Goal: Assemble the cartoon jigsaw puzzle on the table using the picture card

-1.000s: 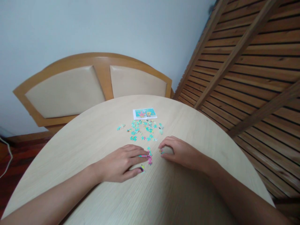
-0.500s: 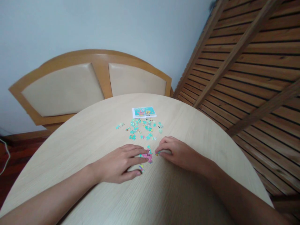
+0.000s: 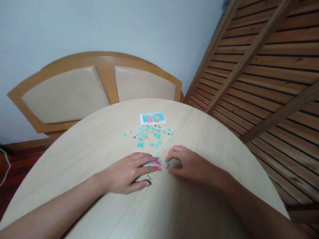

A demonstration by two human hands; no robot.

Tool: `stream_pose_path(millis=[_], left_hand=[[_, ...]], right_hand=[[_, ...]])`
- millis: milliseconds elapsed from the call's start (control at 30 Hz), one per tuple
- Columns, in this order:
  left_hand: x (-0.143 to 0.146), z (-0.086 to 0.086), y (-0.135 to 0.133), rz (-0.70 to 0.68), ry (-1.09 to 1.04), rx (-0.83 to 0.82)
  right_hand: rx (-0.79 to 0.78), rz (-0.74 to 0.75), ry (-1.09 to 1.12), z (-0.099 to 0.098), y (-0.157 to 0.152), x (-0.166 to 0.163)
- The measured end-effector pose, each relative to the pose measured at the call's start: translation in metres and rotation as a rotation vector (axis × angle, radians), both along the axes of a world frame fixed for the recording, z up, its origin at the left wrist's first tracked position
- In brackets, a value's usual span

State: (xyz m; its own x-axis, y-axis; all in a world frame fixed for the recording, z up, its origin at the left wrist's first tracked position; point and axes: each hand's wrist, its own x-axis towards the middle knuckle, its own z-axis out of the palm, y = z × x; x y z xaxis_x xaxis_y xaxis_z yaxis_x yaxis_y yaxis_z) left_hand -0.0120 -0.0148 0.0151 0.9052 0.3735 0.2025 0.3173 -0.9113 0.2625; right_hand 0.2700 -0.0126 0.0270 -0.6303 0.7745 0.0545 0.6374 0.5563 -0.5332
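Observation:
My left hand (image 3: 136, 172) lies with its fingers spread, their tips resting on a small joined patch of pink and teal jigsaw puzzle (image 3: 157, 164). Below its index finger, near the thumb, is a yellow and purple puzzle piece (image 3: 150, 177). Just right of the patch, my right hand (image 3: 181, 162) holds a small teal and pink puzzle piece (image 3: 167, 164) at the table surface, between thumb and index finger. A narrow gap separates this piece from the patch. The fingers partly cover the patch.
Several loose puzzle pieces (image 3: 158, 135), mostly teal, are scattered beyond my hands. Behind them lies a reference picture card (image 3: 153, 118) with a pink and a yellow character. The round wooden table (image 3: 104, 212) has a cushioned chair (image 3: 147, 83) at its far side. Wooden slats (image 3: 261, 66) stand at right.
My right thumb and index finger have moved farther apart, and the piece between them has turned, showing more of its face. The left hand stays on the patch. The view has shifted slightly.

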Motion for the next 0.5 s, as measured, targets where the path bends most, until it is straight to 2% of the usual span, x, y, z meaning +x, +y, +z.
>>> stream_pose_path(millis=[133, 500], left_hand=[[-0.0004, 0.0001, -0.0003, 0.004, 0.004, 0.008], [-0.0009, -0.0013, 0.0002, -0.016, 0.004, 0.0]], right_hand=[[-0.021, 0.029, 0.046, -0.0028, -0.0025, -0.0004], [-0.039, -0.07, -0.043, 0.0031, -0.0046, -0.0034]])
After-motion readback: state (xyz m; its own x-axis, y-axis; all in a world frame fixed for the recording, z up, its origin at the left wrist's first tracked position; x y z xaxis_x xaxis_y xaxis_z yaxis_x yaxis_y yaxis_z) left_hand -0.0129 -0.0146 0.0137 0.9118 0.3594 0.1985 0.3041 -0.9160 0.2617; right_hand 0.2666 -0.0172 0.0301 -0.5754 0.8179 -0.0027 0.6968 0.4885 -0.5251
